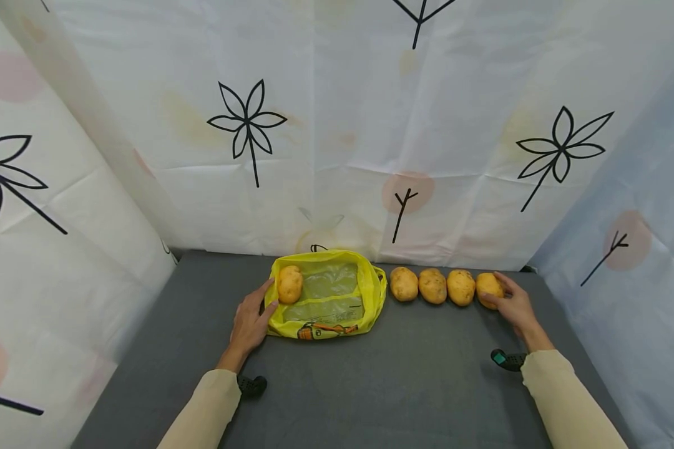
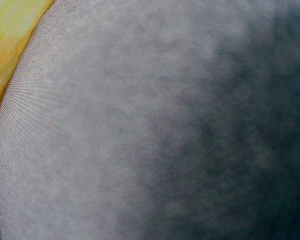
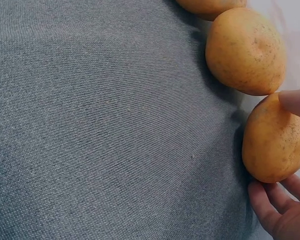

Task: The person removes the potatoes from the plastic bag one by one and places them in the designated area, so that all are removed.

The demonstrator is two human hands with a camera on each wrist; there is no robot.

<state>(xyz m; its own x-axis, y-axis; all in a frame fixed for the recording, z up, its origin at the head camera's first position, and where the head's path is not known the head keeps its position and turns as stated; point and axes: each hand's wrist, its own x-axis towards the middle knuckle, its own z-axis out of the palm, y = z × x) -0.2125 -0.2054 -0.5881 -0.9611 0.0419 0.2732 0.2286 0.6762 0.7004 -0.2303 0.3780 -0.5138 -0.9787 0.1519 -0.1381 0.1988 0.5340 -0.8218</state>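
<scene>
A yellow plastic bag [image 1: 373, 299] lies with its mouth spread wide at the back of the table, one potato [image 1: 289, 284] inside at its left end. My left hand [image 1: 251, 321] holds the bag's left edge, thumb near the rim; the left wrist view catches only a strip of the bag [image 2: 7, 37]. At the right end of a row, my right hand [image 1: 517, 305] grips a potato [image 3: 275, 142] between thumb and fingers. That potato still rests on the table. To its left stand three more potatoes [image 1: 404, 284], close side by side.
The dark grey table [image 1: 382, 386] runs up to a white patterned cloth [image 1: 337, 212] right behind the bag and potatoes. Similar cloth hangs at the left and right sides. A dark strap device [image 1: 508, 360] is on my right wrist.
</scene>
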